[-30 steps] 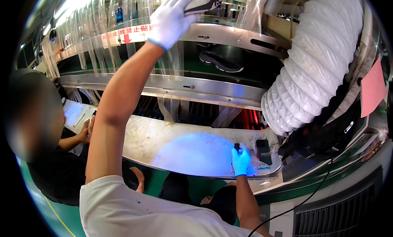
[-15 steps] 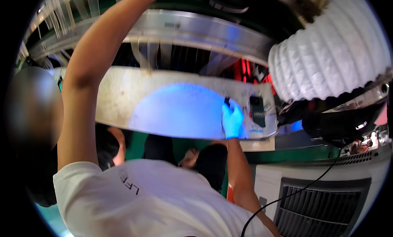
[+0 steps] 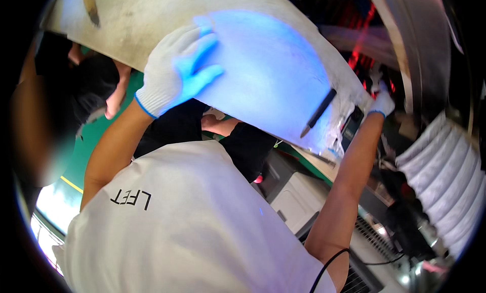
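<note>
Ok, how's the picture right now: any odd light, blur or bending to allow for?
Head view: blue light floods part of the pale table and tints part of the left hand; head view: the right hand looks soft, its grip unclear; head view: the table's far edge bows, and the corners are black.

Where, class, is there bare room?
On the pale worktop, the blue-lit stretch between the white-gloved left hand and the slender black pointed tool is bare; so is the patch between that hand and the narrow tan strip. The right end is crowded: dark phone-like rectangle, crumpled clear plastic.
</note>
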`<state>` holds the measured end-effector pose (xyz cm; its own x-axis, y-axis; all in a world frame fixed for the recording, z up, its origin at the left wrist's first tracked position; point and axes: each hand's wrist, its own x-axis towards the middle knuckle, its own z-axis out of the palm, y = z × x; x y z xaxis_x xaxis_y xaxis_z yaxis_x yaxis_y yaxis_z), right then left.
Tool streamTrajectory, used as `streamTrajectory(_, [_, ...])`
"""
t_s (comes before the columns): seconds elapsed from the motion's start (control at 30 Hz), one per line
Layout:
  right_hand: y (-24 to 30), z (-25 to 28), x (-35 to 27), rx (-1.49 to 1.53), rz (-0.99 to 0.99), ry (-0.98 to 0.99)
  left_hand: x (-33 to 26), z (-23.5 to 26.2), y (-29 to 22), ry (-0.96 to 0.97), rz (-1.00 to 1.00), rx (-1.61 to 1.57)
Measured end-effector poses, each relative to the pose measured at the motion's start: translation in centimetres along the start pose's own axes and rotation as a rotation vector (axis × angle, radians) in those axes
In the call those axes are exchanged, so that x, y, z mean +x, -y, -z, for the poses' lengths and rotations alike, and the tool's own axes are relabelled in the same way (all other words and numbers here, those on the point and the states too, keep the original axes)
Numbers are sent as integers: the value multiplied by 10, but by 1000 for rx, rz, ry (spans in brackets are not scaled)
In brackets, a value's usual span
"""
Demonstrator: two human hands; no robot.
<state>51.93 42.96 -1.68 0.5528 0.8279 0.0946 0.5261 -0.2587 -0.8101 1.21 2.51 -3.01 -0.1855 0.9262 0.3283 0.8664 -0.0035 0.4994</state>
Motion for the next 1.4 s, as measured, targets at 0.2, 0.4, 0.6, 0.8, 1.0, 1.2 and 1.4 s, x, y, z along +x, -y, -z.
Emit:
streamTrajectory(0.2, [-64,-8,131,260,-152,129,0,-10,6,-83,5,-36])
streamTrajectory(0.4, [-33,-26,125,1103,-419,344,1,-14,13,-73,14,-139])
streamTrajectory(0.6, [-3,-3,102,-418,339,96,7,-8,14,-67,9,-138])
streamTrajectory(0.8, [129,-134,-115,783,-67,997,4,-5,4,-46,31,-49])
streamTrajectory(1.0, [134,-212,-178,1105,-735,1311,5,-2,4,-36,-12,-53])
streamTrajectory(1.2, [131,-122,-240,320,202,1183,-6,-4,5,-114,-25,-29])
streamTrajectory(1.4, [128,-115,-186,143,361,852,-3,-2,2,-43,0,-19])
